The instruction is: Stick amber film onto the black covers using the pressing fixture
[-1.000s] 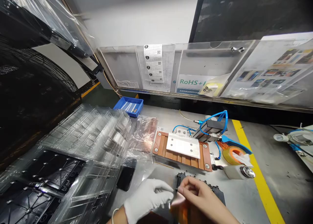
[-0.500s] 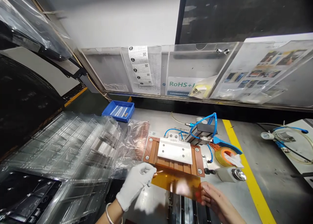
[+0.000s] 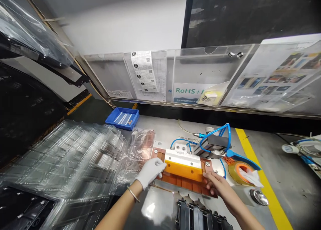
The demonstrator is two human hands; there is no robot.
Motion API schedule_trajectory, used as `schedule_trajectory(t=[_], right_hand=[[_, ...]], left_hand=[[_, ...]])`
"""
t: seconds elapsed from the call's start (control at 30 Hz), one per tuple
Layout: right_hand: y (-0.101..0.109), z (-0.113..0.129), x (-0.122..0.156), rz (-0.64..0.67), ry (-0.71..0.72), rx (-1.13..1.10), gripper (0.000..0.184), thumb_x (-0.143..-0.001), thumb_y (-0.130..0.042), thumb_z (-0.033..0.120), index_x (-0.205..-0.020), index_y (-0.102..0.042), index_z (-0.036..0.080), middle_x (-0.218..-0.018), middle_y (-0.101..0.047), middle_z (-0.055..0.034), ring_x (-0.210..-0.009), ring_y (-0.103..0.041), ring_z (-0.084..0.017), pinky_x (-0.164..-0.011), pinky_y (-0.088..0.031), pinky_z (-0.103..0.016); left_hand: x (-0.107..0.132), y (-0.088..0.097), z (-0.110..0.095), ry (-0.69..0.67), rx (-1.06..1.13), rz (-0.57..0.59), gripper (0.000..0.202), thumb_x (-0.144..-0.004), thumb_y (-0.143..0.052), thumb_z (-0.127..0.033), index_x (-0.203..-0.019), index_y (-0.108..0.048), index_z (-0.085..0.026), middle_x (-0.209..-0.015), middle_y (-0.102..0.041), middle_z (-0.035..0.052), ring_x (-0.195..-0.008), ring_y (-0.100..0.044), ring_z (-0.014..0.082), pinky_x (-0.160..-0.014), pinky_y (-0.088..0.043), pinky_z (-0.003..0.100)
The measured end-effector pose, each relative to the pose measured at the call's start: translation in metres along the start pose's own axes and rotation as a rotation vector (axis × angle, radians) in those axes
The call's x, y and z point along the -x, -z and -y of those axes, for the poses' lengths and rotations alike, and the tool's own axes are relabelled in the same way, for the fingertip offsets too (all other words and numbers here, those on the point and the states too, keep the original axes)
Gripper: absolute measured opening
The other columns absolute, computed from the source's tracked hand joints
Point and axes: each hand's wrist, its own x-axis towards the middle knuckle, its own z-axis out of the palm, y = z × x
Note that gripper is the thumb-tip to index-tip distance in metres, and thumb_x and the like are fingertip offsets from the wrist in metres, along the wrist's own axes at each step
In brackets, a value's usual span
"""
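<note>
My left hand point(image 3: 151, 171), in a white glove, pinches the left end of a clear amber strip of film point(image 3: 184, 170). The bare fingers of my right hand point(image 3: 215, 183) are closed on its right end. Stretched between them, the film overlaps the front of a white block point(image 3: 184, 157), whose holes show through it. That block is mounted on a brown fixture plate point(image 3: 179, 182) with bolts at its corners. Whether the film touches the block I cannot tell. Nearer to me lie several black slotted parts point(image 3: 198, 216) on the metal bench.
Stacked clear plastic trays point(image 3: 82, 156) fill the left side. A blue bin point(image 3: 110, 119) stands behind bagged copper-coloured sheets point(image 3: 146, 146). Right of the fixture are a pneumatic valve with blue hoses point(image 3: 213, 144), an amber tape roll point(image 3: 235, 171) and a metal-capped bottle point(image 3: 258, 197).
Both hands have carried the film forward and up, from in front of the fixture to over the white block's front. The black parts on the bench now show more fully.
</note>
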Motion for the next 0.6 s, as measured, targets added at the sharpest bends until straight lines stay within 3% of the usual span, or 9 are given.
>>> schedule_trajectory(t=[0.17,0.6], right_hand=[[-0.002,-0.001,-0.019,-0.018,-0.015,-0.032,0.031,-0.068,-0.070,0.047,-0.061,-0.056,0.020,-0.052,-0.053,0.0052,-0.044,-0.044,-0.008,-0.042,-0.033,-0.020],[0.002,0.003,-0.029,-0.004,-0.043,-0.004,0.026,-0.071,-0.071,0.042,-0.066,-0.056,0.022,-0.062,-0.059,0.0029,-0.050,-0.055,-0.010,-0.043,-0.041,-0.020]], left_hand=[[-0.015,-0.002,-0.005,0.019,-0.066,-0.033,0.026,-0.086,-0.061,-0.025,-0.063,-0.048,-0.021,-0.044,-0.049,-0.0110,-0.045,-0.050,0.0116,-0.064,-0.043,0.028],[-0.025,-0.002,-0.001,0.018,-0.112,-0.081,0.027,-0.087,-0.065,-0.025,-0.065,-0.051,-0.018,-0.051,-0.049,-0.0101,-0.049,-0.051,0.0098,-0.062,-0.047,0.027]])
